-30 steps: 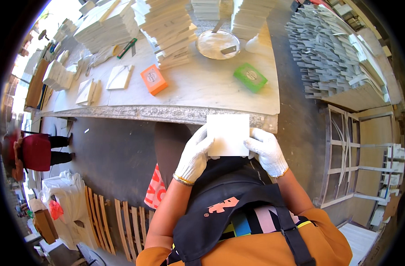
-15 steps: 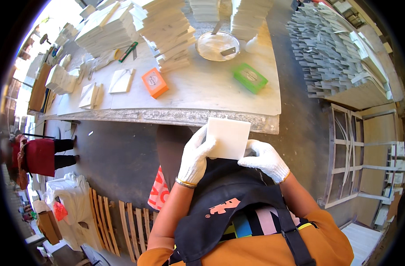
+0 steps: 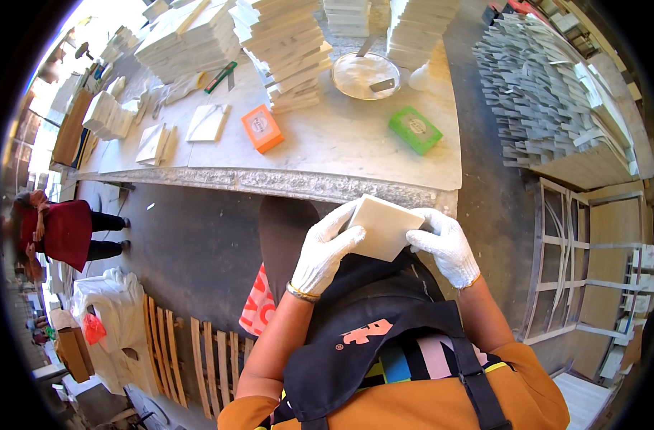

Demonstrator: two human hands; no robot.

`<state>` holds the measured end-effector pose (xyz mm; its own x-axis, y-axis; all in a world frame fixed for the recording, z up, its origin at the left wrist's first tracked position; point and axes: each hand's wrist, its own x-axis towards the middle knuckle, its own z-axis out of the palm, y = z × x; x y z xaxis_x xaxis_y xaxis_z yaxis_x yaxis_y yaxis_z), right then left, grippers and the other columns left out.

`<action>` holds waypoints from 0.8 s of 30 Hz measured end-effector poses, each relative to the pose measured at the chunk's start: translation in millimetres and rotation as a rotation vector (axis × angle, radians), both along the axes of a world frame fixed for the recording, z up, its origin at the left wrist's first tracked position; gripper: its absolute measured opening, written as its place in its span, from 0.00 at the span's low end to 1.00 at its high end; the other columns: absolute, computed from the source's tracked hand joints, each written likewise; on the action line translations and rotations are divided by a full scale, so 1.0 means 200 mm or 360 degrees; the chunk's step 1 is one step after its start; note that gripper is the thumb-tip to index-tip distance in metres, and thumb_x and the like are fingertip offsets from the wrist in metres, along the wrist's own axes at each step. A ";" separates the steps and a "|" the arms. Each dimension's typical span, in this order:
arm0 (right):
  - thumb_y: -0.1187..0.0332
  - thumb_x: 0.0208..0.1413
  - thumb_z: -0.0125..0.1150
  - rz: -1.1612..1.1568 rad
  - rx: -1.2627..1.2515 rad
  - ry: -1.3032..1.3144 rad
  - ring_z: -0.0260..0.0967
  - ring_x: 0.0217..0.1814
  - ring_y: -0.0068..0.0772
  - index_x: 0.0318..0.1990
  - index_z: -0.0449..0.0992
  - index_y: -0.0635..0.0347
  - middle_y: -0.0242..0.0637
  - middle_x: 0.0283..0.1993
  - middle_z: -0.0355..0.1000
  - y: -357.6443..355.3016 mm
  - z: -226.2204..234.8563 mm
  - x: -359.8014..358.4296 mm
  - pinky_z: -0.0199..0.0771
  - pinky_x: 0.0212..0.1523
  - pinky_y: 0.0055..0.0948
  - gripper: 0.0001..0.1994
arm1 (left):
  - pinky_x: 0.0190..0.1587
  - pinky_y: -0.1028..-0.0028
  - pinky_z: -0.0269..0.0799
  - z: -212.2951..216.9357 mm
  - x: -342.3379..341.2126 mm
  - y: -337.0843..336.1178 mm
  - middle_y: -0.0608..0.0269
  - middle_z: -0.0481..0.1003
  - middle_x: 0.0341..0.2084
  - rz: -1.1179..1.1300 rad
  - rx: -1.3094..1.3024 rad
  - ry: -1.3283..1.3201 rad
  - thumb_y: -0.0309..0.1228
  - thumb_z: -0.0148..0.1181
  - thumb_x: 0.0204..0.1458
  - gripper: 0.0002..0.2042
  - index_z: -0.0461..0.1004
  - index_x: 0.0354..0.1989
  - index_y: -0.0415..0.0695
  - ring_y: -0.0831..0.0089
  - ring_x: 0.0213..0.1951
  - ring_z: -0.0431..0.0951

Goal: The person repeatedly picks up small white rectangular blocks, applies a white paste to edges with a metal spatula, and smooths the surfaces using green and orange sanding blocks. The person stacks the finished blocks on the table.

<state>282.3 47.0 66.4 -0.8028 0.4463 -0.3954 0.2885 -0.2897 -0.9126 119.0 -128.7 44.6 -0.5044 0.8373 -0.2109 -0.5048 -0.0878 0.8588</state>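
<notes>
A square white stone tile [image 3: 386, 228] is held over my lap, just off the table's front edge, tilted with one corner toward the table. My left hand [image 3: 328, 247], in a white knit glove, grips its left side with the thumb lying on the face. At the right edge my right hand [image 3: 445, 246], gloved the same way, pinches the tile between thumb and fingers. On the marble-topped table [image 3: 327, 158] ahead lie an orange block [image 3: 262, 129] and a green block [image 3: 415, 130].
Behind the blocks stand a bowl of white paste [image 3: 365, 75] with spatulas and tall tile stacks [image 3: 280, 50]. Two marble tiles [image 3: 207, 122] lie left. Grey strips [image 3: 524, 89] are piled right, near a metal frame [image 3: 563, 261]. A person in a dark red apron [image 3: 68, 228] stands far left.
The tile has turned clockwise and tilted in my hands. My right hand has risen along its right side. The whole view has shifted slightly.
</notes>
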 end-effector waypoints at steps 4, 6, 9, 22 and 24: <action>0.70 0.57 0.66 -0.0028 0.0000 0.0012 0.71 0.42 0.18 0.53 0.75 0.65 0.31 0.43 0.75 -0.01 -0.02 0.00 0.72 0.41 0.21 0.18 | 0.63 0.73 0.62 0.00 0.00 0.00 0.57 0.72 0.59 -0.0025 0.0000 -0.0003 0.27 0.63 0.56 0.27 0.66 0.64 0.32 0.73 0.59 0.70; 0.71 0.57 0.66 -0.0034 0.0004 0.0012 0.71 0.41 0.18 0.53 0.75 0.65 0.31 0.42 0.75 -0.01 -0.02 0.00 0.72 0.41 0.21 0.17 | 0.63 0.73 0.62 0.01 0.00 0.00 0.58 0.73 0.58 -0.0026 -0.0005 0.0004 0.27 0.63 0.56 0.27 0.66 0.64 0.32 0.73 0.58 0.70; 0.70 0.57 0.66 -0.0025 -0.0008 0.0019 0.71 0.41 0.19 0.52 0.75 0.65 0.31 0.42 0.75 0.00 -0.04 0.01 0.72 0.41 0.22 0.17 | 0.63 0.73 0.62 0.01 -0.01 0.01 0.58 0.73 0.58 -0.0042 -0.0042 0.0036 0.28 0.64 0.55 0.27 0.67 0.64 0.32 0.73 0.58 0.70; 0.64 0.57 0.66 0.0092 -0.0001 -0.0027 0.70 0.34 0.20 0.50 0.76 0.68 0.32 0.35 0.76 -0.02 0.00 -0.02 0.70 0.36 0.22 0.19 | 0.63 0.73 0.62 -0.02 -0.03 0.00 0.57 0.73 0.58 -0.0027 -0.0043 -0.0075 0.31 0.67 0.53 0.29 0.67 0.63 0.32 0.72 0.59 0.71; 0.63 0.58 0.65 0.0096 -0.0019 -0.0020 0.69 0.33 0.20 0.50 0.76 0.69 0.32 0.34 0.76 -0.02 0.00 -0.02 0.69 0.35 0.21 0.19 | 0.63 0.73 0.62 -0.03 -0.03 0.00 0.57 0.73 0.58 -0.0034 -0.0044 -0.0089 0.31 0.67 0.53 0.29 0.68 0.63 0.32 0.72 0.58 0.71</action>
<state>278.0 43.3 66.1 -0.8229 0.3927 -0.4106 0.3171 -0.2821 -0.9054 112.4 -127.8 38.0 -0.4733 0.8413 -0.2613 -0.5535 -0.0532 0.8311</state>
